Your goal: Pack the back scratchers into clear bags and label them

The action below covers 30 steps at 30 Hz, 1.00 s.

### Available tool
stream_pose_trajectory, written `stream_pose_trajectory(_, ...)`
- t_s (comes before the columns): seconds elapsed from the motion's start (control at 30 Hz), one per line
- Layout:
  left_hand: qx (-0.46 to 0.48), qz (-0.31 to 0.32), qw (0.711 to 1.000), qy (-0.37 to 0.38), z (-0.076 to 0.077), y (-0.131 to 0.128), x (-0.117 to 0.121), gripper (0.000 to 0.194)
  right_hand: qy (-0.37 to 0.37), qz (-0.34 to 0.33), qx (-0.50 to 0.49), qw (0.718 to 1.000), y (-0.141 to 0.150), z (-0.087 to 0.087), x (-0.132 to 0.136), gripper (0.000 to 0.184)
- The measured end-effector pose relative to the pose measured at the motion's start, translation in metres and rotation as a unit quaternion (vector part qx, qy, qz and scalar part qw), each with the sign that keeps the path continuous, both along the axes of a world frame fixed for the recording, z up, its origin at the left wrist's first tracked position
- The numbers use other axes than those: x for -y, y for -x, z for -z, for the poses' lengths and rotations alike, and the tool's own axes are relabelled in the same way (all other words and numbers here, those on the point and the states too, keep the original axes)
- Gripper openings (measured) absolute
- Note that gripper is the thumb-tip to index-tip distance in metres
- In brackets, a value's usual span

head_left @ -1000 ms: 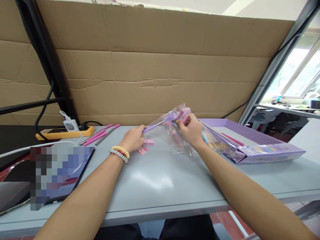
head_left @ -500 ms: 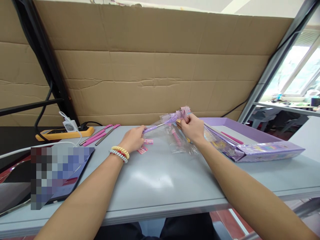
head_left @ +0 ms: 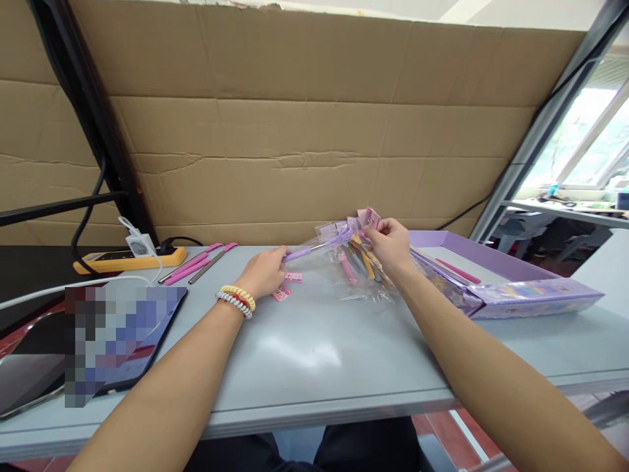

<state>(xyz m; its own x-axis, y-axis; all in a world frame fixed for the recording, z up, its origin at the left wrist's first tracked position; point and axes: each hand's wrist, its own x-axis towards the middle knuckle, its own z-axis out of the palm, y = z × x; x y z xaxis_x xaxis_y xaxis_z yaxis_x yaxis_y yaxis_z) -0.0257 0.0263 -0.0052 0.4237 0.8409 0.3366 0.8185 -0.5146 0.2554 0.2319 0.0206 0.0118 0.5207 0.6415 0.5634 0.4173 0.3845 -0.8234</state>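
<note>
My left hand is closed around the handle of a purple back scratcher with a thin metal shaft and a claw-like head. A clear plastic wrapper lies about the head end. With thumb and fingertips, my right hand pinches a small pink printed card at the wrapper's far end. Below it, more back scratchers in clear bags show pink, blue and yellow handles, partly hidden by my right hand. Two pink cards, one flat card and another card, lie beside my left hand.
Pink sticks with metal shafts lie at the back left, near a yellow power strip with a white charger. A tablet rests at the left. An open purple box stands at the right. Cardboard closes off the back.
My right hand first moved close over the scratcher's head, then shifted slightly right, with the pink card showing again. More bagged handles show beneath it. My left hand stays in place on the handle.
</note>
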Motion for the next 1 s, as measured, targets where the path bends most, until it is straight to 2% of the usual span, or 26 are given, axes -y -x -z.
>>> stream_pose_trajectory(0.13,-0.005,0.007,1.000,-0.001,-0.001,-0.001,0.002,0.029,-0.021,-0.036,-0.071,0.997,-0.003,0.001,-0.002,0.026)
stream_pose_trajectory(0.37,-0.016,0.009,1.000,0.005,-0.001,-0.003,0.004,0.032,-0.033,-0.061,-0.097,0.993,-0.007,0.001,-0.005,0.027)
stream_pose_trajectory(0.8,-0.027,-0.033,0.999,0.011,-0.001,-0.004,0.003,0.034,-0.002,0.046,-0.042,0.998,-0.017,-0.001,-0.006,0.027)
stream_pose_trajectory(1.0,-0.032,-0.049,0.998,0.008,0.001,-0.003,0.001,0.032,0.001,0.012,-0.081,0.997,-0.014,-0.002,-0.003,0.029)
